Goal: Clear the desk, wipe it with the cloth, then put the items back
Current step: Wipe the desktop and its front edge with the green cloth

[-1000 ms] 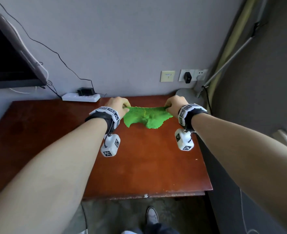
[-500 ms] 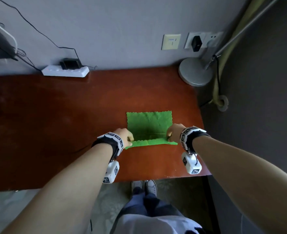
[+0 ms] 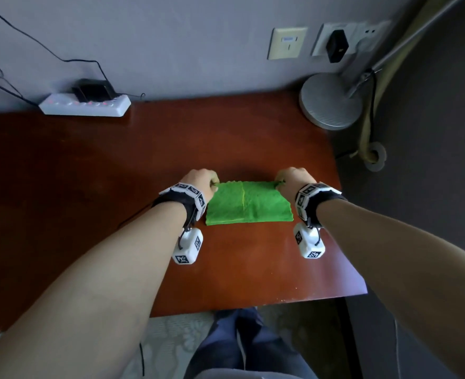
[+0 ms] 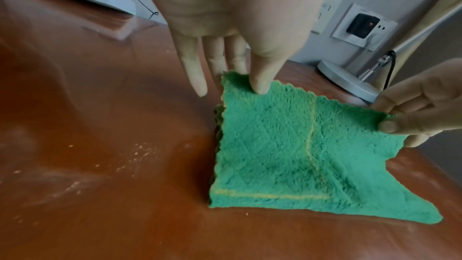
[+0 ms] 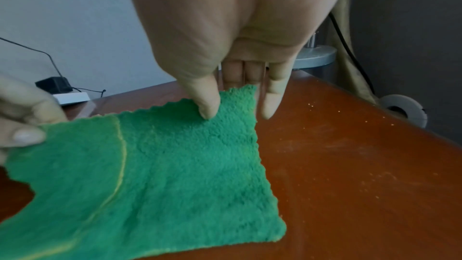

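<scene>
A green cloth (image 3: 249,203) lies folded in half on the brown wooden desk (image 3: 89,173), right of centre. My left hand (image 3: 202,179) pinches the far left corner of its top layer between thumb and fingers. My right hand (image 3: 291,177) pinches the far right corner the same way. In the left wrist view the thumb presses the cloth (image 4: 295,145) corner and the top layer is slightly lifted at the far edge. The right wrist view shows the cloth (image 5: 175,165) with my right thumb on its corner.
A white power strip (image 3: 85,106) with a black adapter sits at the desk's back left, by the wall. A round grey lamp base (image 3: 331,101) stands at the back right corner. Small crumbs (image 4: 135,155) dot the desk surface. The desk's right edge drops off beside my right arm.
The cloth went from held stretched in the air to laid flat on the desk. Both hands then carried its near edge over to the far edge, folding it in half.
</scene>
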### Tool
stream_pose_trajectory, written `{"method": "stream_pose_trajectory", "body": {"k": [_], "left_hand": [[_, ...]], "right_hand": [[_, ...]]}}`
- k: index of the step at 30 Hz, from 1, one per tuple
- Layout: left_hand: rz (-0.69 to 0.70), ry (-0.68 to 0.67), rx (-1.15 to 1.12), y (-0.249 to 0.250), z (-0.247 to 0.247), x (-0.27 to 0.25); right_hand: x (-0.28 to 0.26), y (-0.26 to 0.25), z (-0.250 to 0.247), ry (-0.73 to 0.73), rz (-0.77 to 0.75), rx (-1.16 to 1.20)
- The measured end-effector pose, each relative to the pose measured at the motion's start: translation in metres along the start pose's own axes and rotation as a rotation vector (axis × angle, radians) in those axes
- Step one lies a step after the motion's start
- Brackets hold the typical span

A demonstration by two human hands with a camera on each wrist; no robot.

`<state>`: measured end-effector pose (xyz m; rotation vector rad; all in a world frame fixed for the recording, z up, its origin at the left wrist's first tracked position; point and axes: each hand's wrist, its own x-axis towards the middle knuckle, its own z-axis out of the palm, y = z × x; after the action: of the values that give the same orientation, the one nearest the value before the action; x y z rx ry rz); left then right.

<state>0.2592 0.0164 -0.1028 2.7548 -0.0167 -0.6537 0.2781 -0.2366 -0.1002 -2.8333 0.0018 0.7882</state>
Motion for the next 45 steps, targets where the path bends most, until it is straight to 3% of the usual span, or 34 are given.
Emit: {"method": "stream_pose_trajectory", "body": {"k": [4,7,12,16,22,27,29,32,38,41,43,45], "left_hand": [[-0.036,0.103,0.065,-0.001,0.014,0.007],[0.038,0.164,0.099,0.008,0.025,-0.006],[0.303,-0.037,0.038,0.065,0.05,-0.016],[0.393,-0.149,0.076,0.119,0.081,-0.013],[0.423,0.025,0.156,0.132,0.109,-0.016],[0.215,-0.018,-0.182,0.125,0.09,-0.014],[0.113,0.0,-0.305,0.114,0.077,-0.016],[-0.009,0.032,-0.303,0.089,0.054,-0.025],[-0.213,0.034,-0.178,0.013,0.041,-0.049],[-0.299,0.13,-0.117,-0.024,0.056,-0.065],[-0.26,0.21,0.004,-0.041,0.069,-0.071],[-0.201,0.175,0.059,-0.052,0.08,-0.074]], "right_hand": [[0.015,0.008,0.013,0.035,0.008,0.0],[0.019,0.013,0.019,0.073,0.069,0.0],[0.034,0.023,0.021,0.043,0.043,0.027],[0.046,0.029,0.018,-0.014,0.035,0.008],[0.048,0.035,0.02,-0.064,0.034,-0.014],[0.049,0.019,0.007,-0.194,0.152,0.029],[0.046,0.007,-0.003,-0.212,0.211,0.237],[0.036,-0.019,-0.018,-0.251,0.241,0.569],[0.015,-0.109,-0.008,-0.349,0.066,0.811],[0.007,-0.133,0.019,-0.171,0.011,0.586],[-0.004,-0.134,0.03,-0.015,-0.055,0.291],[-0.011,-0.132,0.046,0.007,-0.177,0.118]]}}
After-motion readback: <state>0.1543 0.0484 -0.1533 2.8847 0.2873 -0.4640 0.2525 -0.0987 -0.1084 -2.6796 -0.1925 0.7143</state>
